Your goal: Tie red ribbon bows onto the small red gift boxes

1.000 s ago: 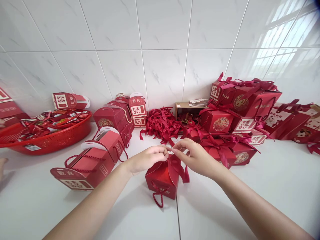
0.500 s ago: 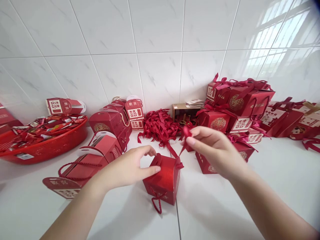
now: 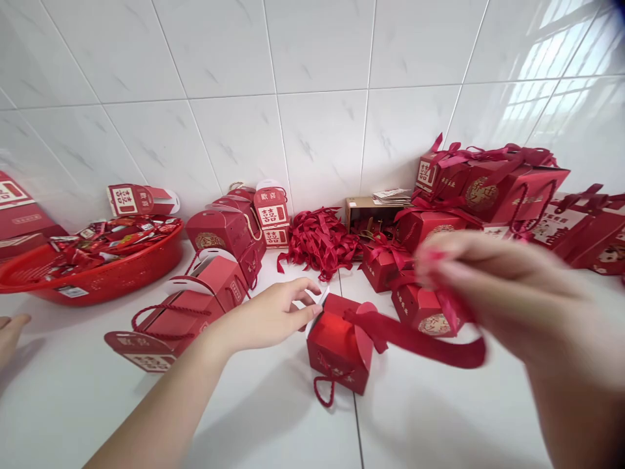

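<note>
A small red gift box with a twisted cord handle stands upright in front of me. My left hand is at its top left edge, thumb and curled fingers on a raised flap there. Red ribbon runs from the top of the box in a loose loop to the right. My right hand, blurred by motion, is closed on the ribbon's other part, well to the right of the box.
At left stand several open red boxes and a red basket of wrapped sweets. Behind lies a pile of ribbons beside a cardboard box. Ribboned boxes are stacked at right. Another person's hand shows at the left edge.
My right hand has moved right and nearer, drawing the ribbon out long from the box. My left hand stays at the box's left edge. Another person's hand has appeared at far left.
</note>
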The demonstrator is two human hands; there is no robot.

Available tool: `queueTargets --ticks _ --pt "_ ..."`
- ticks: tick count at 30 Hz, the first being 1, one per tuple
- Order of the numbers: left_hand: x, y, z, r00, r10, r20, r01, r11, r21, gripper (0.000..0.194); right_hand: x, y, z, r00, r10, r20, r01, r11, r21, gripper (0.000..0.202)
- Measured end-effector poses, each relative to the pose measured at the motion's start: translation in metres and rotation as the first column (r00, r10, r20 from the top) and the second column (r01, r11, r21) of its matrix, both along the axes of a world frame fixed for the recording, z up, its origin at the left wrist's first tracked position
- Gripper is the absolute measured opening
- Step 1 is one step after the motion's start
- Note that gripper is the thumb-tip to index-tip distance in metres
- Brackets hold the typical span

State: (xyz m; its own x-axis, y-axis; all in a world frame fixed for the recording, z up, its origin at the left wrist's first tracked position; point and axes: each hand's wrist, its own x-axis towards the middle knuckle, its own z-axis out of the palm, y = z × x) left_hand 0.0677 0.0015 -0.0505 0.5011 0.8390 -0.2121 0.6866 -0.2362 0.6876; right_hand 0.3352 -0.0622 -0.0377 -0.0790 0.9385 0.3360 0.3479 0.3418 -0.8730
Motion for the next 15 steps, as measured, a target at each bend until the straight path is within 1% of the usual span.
queueTargets --ticks 1,3,5,7,9,12,15 --pt "0.002 0.0 -0.001 1.0 -0.012 0.021 0.012 1.0 -0.019 0.036 -0.017 0.006 -0.005 0.996 0.047 0.071 -0.045 0.998 -0.039 0.03" --pt "0.007 -0.001 -0.003 0.996 -0.043 0.084 0.048 0.997 -0.056 0.036 -0.044 0.019 -0.017 0.963 0.14 0.23 -0.135 0.99 -0.038 0.024" --pt "0.011 -0.001 -0.004 0.985 -0.067 0.158 0.085 0.99 -0.114 0.035 -0.059 0.032 -0.03 0.928 0.188 0.322 -0.177 0.982 -0.064 0.023" --pt "0.013 -0.001 -0.006 0.973 -0.064 0.221 0.105 0.978 -0.182 0.035 -0.064 0.04 -0.039 0.912 0.198 0.36 -0.18 0.98 -0.085 0.022" --pt "0.013 -0.001 -0.007 0.965 -0.053 0.258 0.115 0.966 -0.233 0.036 -0.064 0.043 -0.044 0.91 0.182 0.373 -0.158 0.983 -0.093 0.021" --pt "0.011 0.0 -0.008 0.959 -0.054 0.279 0.125 0.962 -0.242 0.035 -0.064 0.042 -0.045 0.911 0.16 0.38 -0.122 0.985 -0.12 0.019" --pt "0.01 0.0 -0.009 0.96 -0.058 0.272 0.124 0.965 -0.232 0.034 -0.065 0.041 -0.044 0.916 0.17 0.363 -0.119 0.98 -0.157 0.019"
